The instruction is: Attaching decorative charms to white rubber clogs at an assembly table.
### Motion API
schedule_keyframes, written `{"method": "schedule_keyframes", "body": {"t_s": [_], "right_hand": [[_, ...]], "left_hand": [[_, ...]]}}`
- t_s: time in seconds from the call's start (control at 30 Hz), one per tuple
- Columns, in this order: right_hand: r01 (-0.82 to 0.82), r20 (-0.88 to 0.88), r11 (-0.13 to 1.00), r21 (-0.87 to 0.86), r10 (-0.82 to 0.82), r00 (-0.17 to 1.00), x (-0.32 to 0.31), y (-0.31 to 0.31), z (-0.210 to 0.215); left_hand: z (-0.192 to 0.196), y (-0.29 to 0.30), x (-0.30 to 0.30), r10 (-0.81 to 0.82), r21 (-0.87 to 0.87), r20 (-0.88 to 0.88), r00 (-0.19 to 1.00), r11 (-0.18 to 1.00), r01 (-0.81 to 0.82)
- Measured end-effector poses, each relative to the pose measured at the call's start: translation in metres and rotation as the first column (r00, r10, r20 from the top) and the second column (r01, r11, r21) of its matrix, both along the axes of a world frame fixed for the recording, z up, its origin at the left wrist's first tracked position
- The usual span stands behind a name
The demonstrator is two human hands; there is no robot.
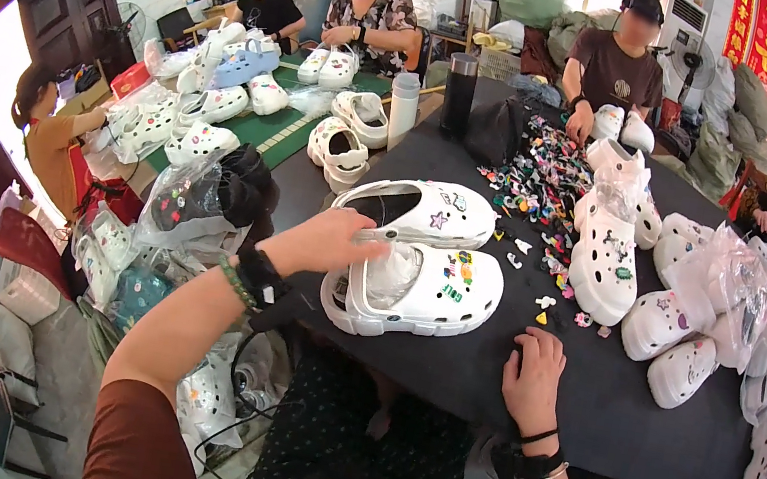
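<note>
Clogs (473,300), a white pair, stand side by side on the black table (655,437) just in front of us, toes pointing to the right. Our left hand (327,242) reaches in over their heel ends, its thumb and fingers pinched around a strap (392,235) near its pivot, where the two shoes lie close together; we cannot tell for certain whether the strap belongs to the near one or the far one. Our right hand (535,375) lies on the tabletop to the right of the toes, fingers loosely bent and apart from any shoe, gripping nothing that we can see. Both shoes already carry charms (453,292) (we note a purple star (437,219) on the far one), and clear plastic (394,277) fills the near shoe's opening. We judge the step in hand to be positioning or checking the decorated pair rather than pressing in a charm. If some holes remain to be filled, the next move calls for the right hand to pick from the loose pieces (546,303) just beyond its fingertips, or from the big heap (538,179) farther up the table, while the left steadies the shoe.
</note>
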State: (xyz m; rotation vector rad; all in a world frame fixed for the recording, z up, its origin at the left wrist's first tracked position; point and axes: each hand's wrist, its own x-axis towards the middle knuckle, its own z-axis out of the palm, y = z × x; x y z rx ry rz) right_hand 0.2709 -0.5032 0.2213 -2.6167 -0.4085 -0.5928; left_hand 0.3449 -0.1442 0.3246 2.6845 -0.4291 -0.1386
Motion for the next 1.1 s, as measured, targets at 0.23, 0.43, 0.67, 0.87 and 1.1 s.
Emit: {"method": "schedule_keyframes", "body": {"t_s": [0.23,0.43,0.67,0.87,1.1], "right_hand": [[-0.011,-0.004,1.0,0.004,0.011,1.0,0.001,-0.001,-0.003],[-0.009,0.005,1.0,0.001,0.009,1.0,0.002,0.0,-0.002],[-0.012,0.012,1.0,0.027,0.012,1.0,0.0,-0.001,-0.002],[-0.018,0.069,1.0,0.016,0.017,0.997,0.002,-0.005,-0.007],[-0.01,0.097,0.999,0.035,0.007,0.995,0.003,-0.002,-0.008]], "left_hand": [[0.02,0.005,0.018,-0.161,0.202,-0.152,0.975,0.961,0.19],[-0.004,0.005,0.039,-0.013,0.369,0.015,1.0,0.929,0.006],[-0.003,0.0,0.01,-0.037,0.128,-0.018,0.999,0.991,0.039],[-0.011,-0.007,0.012,0.025,0.214,0.157,0.987,0.975,-0.059],[0.017,0.006,0.011,-0.174,0.113,-0.11,0.979,0.976,0.186]]}}
